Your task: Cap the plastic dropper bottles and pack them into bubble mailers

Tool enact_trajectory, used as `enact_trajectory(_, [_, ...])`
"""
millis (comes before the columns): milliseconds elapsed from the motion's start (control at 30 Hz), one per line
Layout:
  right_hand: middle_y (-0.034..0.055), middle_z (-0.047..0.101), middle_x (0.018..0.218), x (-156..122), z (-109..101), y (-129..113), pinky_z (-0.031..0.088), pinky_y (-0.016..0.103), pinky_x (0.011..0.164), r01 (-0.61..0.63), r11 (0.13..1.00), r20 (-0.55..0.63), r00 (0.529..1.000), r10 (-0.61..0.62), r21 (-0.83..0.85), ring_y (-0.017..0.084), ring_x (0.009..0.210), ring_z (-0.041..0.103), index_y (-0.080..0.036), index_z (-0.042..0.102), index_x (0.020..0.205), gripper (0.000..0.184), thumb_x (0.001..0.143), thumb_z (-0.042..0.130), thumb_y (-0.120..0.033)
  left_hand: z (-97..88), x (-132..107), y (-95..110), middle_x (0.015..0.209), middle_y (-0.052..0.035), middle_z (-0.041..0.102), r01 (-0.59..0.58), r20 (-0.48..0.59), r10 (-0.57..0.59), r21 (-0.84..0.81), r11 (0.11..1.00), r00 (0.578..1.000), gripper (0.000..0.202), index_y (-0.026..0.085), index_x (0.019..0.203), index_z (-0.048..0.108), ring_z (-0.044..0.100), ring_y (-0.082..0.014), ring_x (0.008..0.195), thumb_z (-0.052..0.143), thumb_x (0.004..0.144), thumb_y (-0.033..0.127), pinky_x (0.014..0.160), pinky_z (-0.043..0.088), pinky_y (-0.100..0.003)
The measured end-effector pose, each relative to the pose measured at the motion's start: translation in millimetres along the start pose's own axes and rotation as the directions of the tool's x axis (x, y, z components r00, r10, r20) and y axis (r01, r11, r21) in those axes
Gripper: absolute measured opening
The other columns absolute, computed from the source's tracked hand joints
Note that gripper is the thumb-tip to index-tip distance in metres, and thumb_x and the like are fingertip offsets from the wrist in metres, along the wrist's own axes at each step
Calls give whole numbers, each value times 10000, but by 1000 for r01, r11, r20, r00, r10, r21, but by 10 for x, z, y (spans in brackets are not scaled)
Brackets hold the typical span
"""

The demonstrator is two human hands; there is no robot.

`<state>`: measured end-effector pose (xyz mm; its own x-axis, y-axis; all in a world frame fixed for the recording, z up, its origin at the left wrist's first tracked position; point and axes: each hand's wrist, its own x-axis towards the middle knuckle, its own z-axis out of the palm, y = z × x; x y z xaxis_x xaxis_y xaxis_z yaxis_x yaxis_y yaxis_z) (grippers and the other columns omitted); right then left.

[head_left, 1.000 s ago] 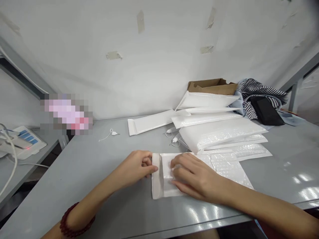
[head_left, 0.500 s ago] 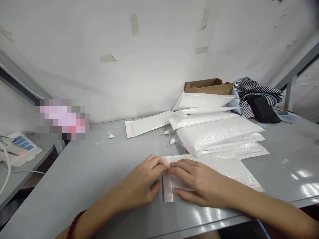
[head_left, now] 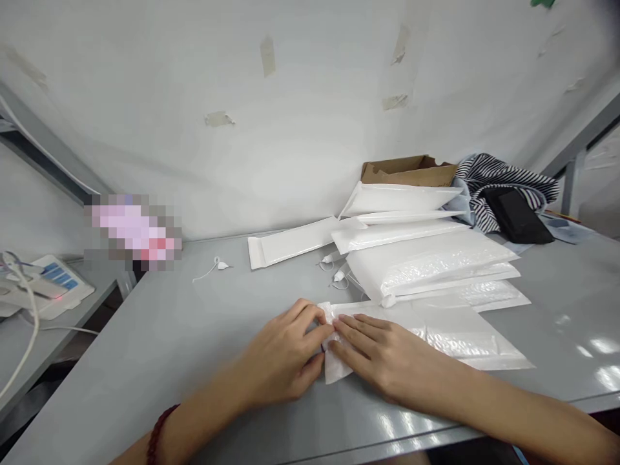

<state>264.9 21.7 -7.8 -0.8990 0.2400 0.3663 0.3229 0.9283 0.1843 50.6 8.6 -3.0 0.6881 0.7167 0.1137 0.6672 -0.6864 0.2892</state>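
A white padded envelope (head_left: 465,332) lies flat near the front of the table, its flap end (head_left: 334,371) to the left. My left hand (head_left: 293,349) has its fingers curled at that end, gripping the edge of the flap. My right hand (head_left: 382,352) rests flat on the envelope beside it, fingers stretched out and pressing the flap area. The two hands' fingertips nearly meet there, and they hide part of the flap. Just behind the envelope is a pile of more white padded envelopes (head_left: 436,258).
Another flat white envelope (head_left: 295,242) lies near the wall. Small white needle-tipped pieces (head_left: 223,265) with thin cords are on the grey table (head_left: 159,329). At the back right are a cardboard box (head_left: 411,173), striped cloth (head_left: 513,174) and black pouch (head_left: 518,216).
The envelope's flap end has shifted and turned slightly under my hands. My right fingers have moved onto the flap, and my left fingers stay at its edge. The view has shifted slightly.
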Motion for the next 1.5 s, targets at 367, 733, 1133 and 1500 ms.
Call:
enact_trajectory(367, [157,718,884,22,-202,2,589,338,726,-3,999,-167,986,-5,-48,225,837,692,-30,642,968,299,878,358,-18,232,67,24,841,-118,682,-297,-444,411,305,905,796,213,45,1010,534,662,-189,844,356,892,32,806,571,-297])
enact_trajectory(733, [13,683,896,-57,86,-195,502,262,739,352,930,-533,770,-352,-106,168,968,577,-195,718,805,194,844,529,-213,-409,123,127,537,17,592,73,-347,-251,-453,888,904,339,156,589,568,555,-80,507,482,907,235,493,422,-156])
enact_trajectory(1133, [27,503,606,63,161,11,365,270,531,46,997,-295,955,-25,67,154,604,446,-127,585,673,186,817,479,-76,-310,1040,115,963,-159,707,330,126,-481,-869,367,868,308,79,997,598,687,-170,907,392,939,300,814,554,-251])
enact_trajectory(1500, [174,515,1156,65,316,173,507,362,771,-330,925,57,944,326,190,237,994,514,-101,522,1052,221,855,433,-54,-166,508,-1149,1258,-152,544,452,-265,-489,-193,871,831,308,136,1135,575,436,-306,1257,526,838,203,1044,348,-513])
